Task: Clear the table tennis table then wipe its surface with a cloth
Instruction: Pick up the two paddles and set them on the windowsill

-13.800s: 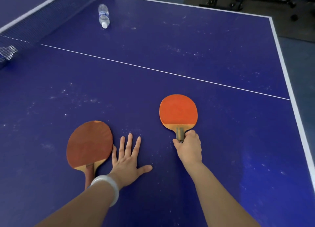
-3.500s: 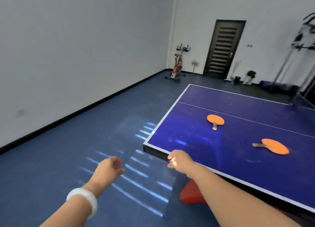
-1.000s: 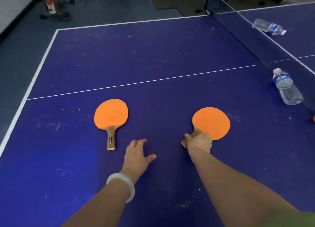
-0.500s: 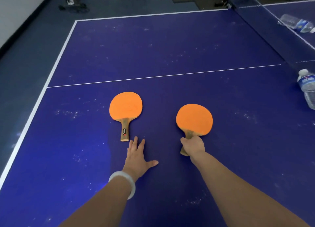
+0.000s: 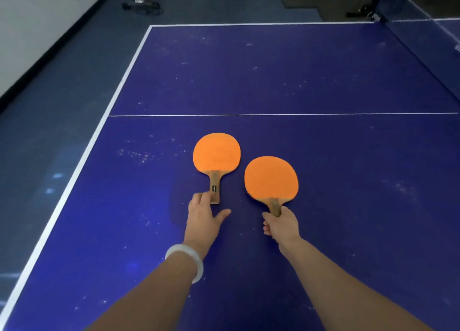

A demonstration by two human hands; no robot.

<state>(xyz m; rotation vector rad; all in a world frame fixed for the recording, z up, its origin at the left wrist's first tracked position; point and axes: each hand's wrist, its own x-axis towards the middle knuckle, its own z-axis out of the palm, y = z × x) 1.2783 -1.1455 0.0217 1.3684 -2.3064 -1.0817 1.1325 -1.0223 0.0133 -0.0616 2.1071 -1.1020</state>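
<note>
**Paddles in reach, one held and one only touched**

Head view: the right hand [image 5: 282, 225] has its grip clamped around the handle of the right paddle [image 5: 271, 177], whose orange blade lies just ahead of the grip, on or barely above the blue worktop [image 5: 323, 82]; I cannot tell which. The left hand [image 5: 202, 217] is apart: its fingertips [image 5: 205, 196] touch the handle end of the left paddle [image 5: 216, 154] and the thumb is spread to the side. This blade also lies flat ahead of the grip.

To do the pickup well, the left fingers should probably slide further along the handle and wrap it with the thumb under, before lifting. A white bracelet [image 5: 185, 261] sits behind this grip. White dust specks remain for wiping later.
</note>
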